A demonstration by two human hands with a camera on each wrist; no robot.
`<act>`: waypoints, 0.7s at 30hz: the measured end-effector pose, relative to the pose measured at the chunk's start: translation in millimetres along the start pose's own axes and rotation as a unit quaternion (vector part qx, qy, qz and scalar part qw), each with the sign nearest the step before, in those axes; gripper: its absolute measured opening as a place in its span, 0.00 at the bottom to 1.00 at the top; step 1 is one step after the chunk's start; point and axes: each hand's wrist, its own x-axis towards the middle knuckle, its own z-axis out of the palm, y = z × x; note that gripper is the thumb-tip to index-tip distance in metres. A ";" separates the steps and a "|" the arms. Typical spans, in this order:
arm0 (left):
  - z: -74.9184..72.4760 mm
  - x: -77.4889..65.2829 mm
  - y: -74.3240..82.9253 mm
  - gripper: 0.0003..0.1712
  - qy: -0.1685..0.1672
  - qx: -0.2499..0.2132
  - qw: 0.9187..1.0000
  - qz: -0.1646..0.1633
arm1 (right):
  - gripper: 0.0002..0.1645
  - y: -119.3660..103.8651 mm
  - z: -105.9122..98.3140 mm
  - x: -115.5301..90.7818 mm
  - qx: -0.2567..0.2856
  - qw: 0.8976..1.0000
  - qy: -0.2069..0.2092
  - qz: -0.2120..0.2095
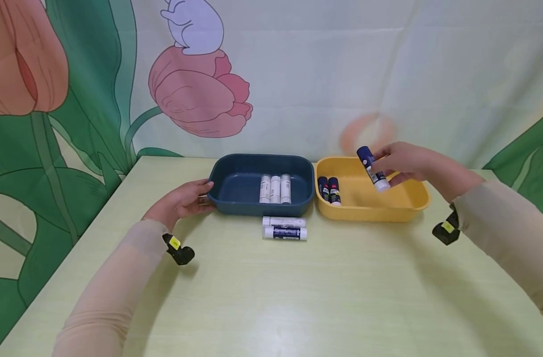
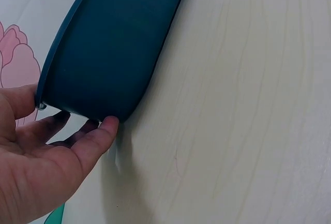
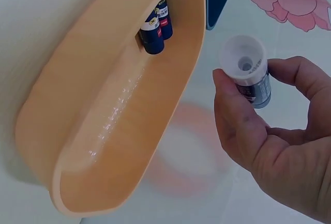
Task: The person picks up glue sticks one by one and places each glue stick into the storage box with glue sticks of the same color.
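Observation:
My right hand (image 1: 402, 161) pinches a navy glue stick with a white end (image 1: 373, 168) between thumb and fingers, tilted above the yellow bin (image 1: 365, 213). In the right wrist view, the hollow white end of that stick (image 3: 243, 58) faces the camera. Two navy glue sticks (image 3: 151, 35) lie side by side at the bin's left end. My left hand (image 1: 188, 201) holds the left end of the dark blue bin (image 1: 262, 208), its fingertips (image 2: 109, 124) against the outer wall. Three white glue sticks (image 1: 275, 190) lie in that bin's right part.
In front of the blue bin, a white glue stick (image 1: 283, 221) and a white one with a navy label (image 1: 285, 233) lie on the pale wooden table (image 1: 271, 297). The bins stand side by side before a printed cloth backdrop (image 1: 298, 74).

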 end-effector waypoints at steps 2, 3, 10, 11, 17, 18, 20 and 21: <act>-0.6 -0.4 0.0 0.35 0.000 0.001 1.000 0.000 | 0.30 -1.9 1.3 4.3 0.002 1.000 0.006 0.004; -0.8 -0.7 0.0 0.35 0.001 0.000 1.000 0.000 | 0.30 -2.8 2.6 6.8 0.003 1.000 0.009 0.006; -0.1 -1.1 0.6 0.35 0.005 -0.002 1.000 -0.002 | 0.30 -5.3 18.5 28.2 0.016 0.999 0.018 0.021; 0.1 -1.1 0.8 0.35 0.003 -0.001 1.000 -0.001 | 0.31 -4.7 21.1 31.3 0.019 0.999 0.017 0.024; 1.5 -1.4 1.4 0.35 -0.002 0.000 1.000 0.002 | 0.33 0.6 36.4 49.3 0.034 0.999 0.008 0.040; 1.6 -1.6 1.3 0.35 -0.001 -0.001 1.000 0.002 | 0.33 1.5 38.9 51.9 0.035 0.998 0.007 0.044; 1.5 -1.3 0.6 0.35 -0.004 -0.001 1.000 0.003 | 0.32 3.9 43.0 56.6 0.034 0.998 0.005 0.052; 1.5 -1.2 0.3 0.35 -0.004 0.000 1.000 0.003 | 0.31 5.2 45.0 58.4 0.033 0.998 0.006 0.056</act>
